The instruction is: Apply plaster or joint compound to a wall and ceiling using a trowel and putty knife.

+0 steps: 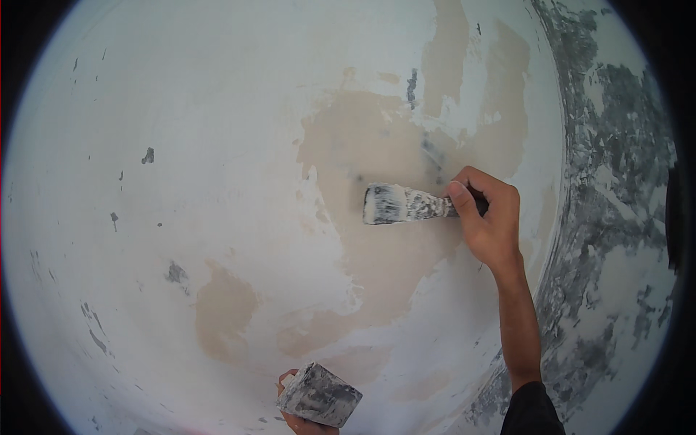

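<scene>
In my right hand (pixel 487 217) is a putty knife (pixel 406 203), its dark handle wrapped by my closed fingers. White putty smears the blade, which points left and lies close to the wall (pixel 217 130); whether it touches cannot be made out. Behind it spreads a large beige patch (pixel 370 145) on the white surface. Low in the view, my left hand (pixel 308 426) grips a grey, putty-stained rectangular plate (pixel 321 395). Only some fingers of that hand show at the plate's edges, and the plate hides the rest.
A rough grey and white strip of wall (pixel 609 181) runs down the right side. A smaller beige patch (pixel 225 312) lies at the lower left. Dark marks (pixel 148 155) dot the left part of the wall. At the far right rim is a black shape (pixel 674 217).
</scene>
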`<state>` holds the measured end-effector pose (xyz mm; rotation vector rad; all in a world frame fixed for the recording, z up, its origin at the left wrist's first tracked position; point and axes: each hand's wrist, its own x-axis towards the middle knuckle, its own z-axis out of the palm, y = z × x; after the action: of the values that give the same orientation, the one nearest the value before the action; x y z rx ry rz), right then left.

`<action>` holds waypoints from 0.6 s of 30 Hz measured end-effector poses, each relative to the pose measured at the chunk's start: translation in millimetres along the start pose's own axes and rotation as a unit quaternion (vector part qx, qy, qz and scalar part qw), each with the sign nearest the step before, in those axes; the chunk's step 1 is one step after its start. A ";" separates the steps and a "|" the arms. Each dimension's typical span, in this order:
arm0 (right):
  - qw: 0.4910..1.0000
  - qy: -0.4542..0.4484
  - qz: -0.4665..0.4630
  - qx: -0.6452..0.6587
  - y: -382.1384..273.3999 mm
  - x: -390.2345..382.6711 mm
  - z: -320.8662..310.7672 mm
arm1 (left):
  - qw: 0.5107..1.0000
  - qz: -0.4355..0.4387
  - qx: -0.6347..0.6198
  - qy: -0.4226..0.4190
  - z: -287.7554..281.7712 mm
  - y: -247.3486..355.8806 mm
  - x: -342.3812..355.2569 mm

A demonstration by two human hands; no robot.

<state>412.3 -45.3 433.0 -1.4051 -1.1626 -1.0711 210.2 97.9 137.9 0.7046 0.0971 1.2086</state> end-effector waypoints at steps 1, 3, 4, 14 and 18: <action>1.000 -0.015 -0.005 -0.011 -4.0 1.1 3.4 | 1.000 -0.013 -0.004 0.004 0.4 -0.5 0.3; 0.999 -0.018 0.003 -0.038 0.5 2.6 1.8 | 1.000 -0.011 -0.003 0.018 -1.7 -7.2 -3.5; 0.998 -0.024 0.008 -0.065 2.6 2.5 0.8 | 0.999 -0.007 -0.006 0.034 -6.0 -10.8 -4.5; 0.999 0.005 0.009 -0.031 -8.9 -5.3 -2.1 | 1.000 0.001 0.026 0.002 -1.2 -9.8 -6.6; 0.997 -0.020 0.017 -0.073 -1.6 -4.2 -4.0 | 0.993 -0.045 -0.108 -0.006 -45.0 -30.3 3.0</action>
<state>409.8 -49.6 429.7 -1.5611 -1.1025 -1.1270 216.9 115.4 87.0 0.5131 -0.0113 1.1086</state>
